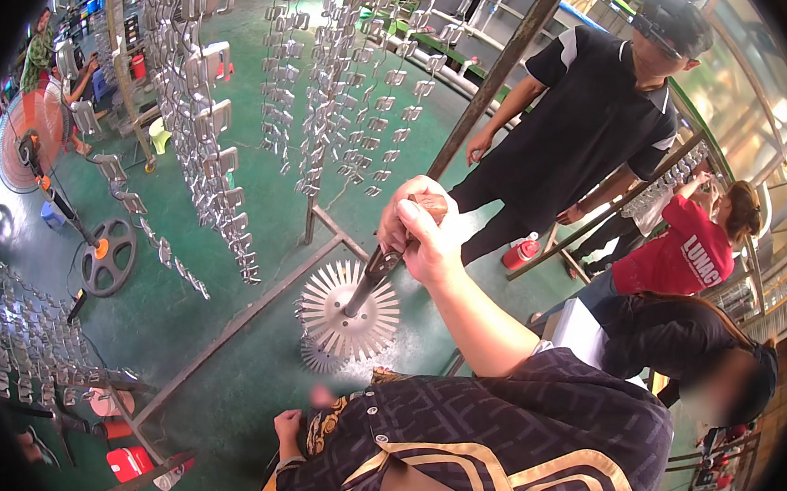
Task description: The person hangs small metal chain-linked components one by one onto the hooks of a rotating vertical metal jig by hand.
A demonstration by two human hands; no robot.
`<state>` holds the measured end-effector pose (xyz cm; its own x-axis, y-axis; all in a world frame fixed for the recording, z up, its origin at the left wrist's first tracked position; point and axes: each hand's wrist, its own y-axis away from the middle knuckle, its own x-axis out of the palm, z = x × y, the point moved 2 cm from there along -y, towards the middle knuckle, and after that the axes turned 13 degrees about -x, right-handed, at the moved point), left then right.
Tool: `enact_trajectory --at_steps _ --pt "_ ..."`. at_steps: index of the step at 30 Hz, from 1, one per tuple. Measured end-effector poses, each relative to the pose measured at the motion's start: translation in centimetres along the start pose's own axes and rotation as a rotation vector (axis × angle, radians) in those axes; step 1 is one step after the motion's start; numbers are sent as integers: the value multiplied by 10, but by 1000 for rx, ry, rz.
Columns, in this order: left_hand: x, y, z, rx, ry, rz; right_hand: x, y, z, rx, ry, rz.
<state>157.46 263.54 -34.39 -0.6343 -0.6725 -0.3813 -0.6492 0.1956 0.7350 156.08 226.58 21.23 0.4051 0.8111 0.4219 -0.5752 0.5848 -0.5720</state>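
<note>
My right hand (424,230), raised in the middle of the head view, is wrapped round the brown handle (429,205) of a dark shafted tool (381,266). The tool's grey shaft runs down and left to the middle of a pale metal disc (330,318) with many radial slots. A smaller slotted disc (321,355) shows partly beneath it. Low on the left, beside my dark patterned shirt, is my left hand (287,423); it is small in the picture, and its fingers are not clear. It is apart from the tool.
Strings of shiny metal buckle-like parts (208,140) hang ahead. A metal floor frame (234,320) crosses the green floor. A standing fan (31,148) is at left. A person in black (577,132) stands ahead right; a person in red (672,249) is behind. Red containers (130,463) stand low left.
</note>
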Motion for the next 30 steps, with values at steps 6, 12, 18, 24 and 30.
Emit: enact_trajectory --at_steps 6,12,18,24,30 --pt "0 -1 2 -12 41 24 0 -2 -2 -1 -20 12" --pt "-3 6 -5 40 15 14 2 -2 -2 14 -11 3" --pt "-8 19 -19 73 -14 8 3 -2 -3 3 -5 3" --pt "-6 18 -18 6 16 32 6 -4 -2 -11 102 35" --pt "-10 37 -39 95 -87 -16 3 -2 -3 18 -23 1"
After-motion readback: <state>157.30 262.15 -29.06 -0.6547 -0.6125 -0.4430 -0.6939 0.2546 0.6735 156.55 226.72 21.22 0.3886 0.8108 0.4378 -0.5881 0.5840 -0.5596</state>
